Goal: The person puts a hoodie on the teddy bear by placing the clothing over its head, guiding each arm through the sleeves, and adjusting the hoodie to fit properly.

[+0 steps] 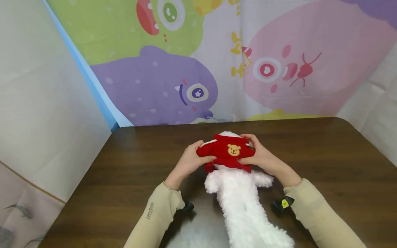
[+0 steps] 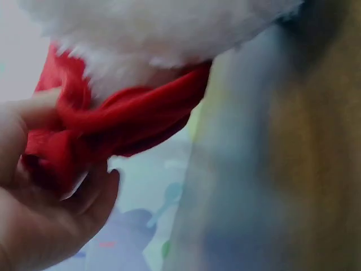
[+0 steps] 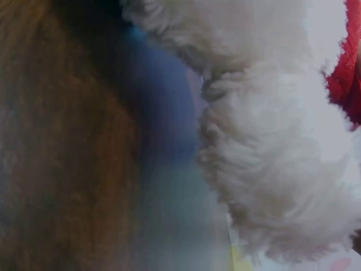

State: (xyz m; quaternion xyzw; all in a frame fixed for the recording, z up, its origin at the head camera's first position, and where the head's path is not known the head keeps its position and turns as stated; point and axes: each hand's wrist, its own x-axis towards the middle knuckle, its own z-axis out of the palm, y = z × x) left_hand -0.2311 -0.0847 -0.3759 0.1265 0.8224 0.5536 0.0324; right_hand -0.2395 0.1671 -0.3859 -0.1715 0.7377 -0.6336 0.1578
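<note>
A white fluffy plush toy (image 1: 243,203) stretches over the table toward the camera, its two short arms spread. Pulled around its head is a small red sweater (image 1: 217,151) with a bear patch (image 1: 234,150); a tuft of white fur shows past the far opening. My left hand (image 1: 190,158) grips the sweater's left side, thumb in front; in the left wrist view its fingers curl round the bunched red cloth (image 2: 132,116). On the opposite side my right hand (image 1: 263,158) pinches the sweater near the hem. White fur (image 3: 276,152) hides most of that hand in the right wrist view.
The dark wooden table (image 1: 133,168) ends at a cartoon-printed cloth (image 1: 149,89). A pale panel (image 1: 46,86) stands to the left, and white cloth (image 1: 375,100) hangs at the right. Black wrist devices (image 1: 187,206) sit beside both sleeves.
</note>
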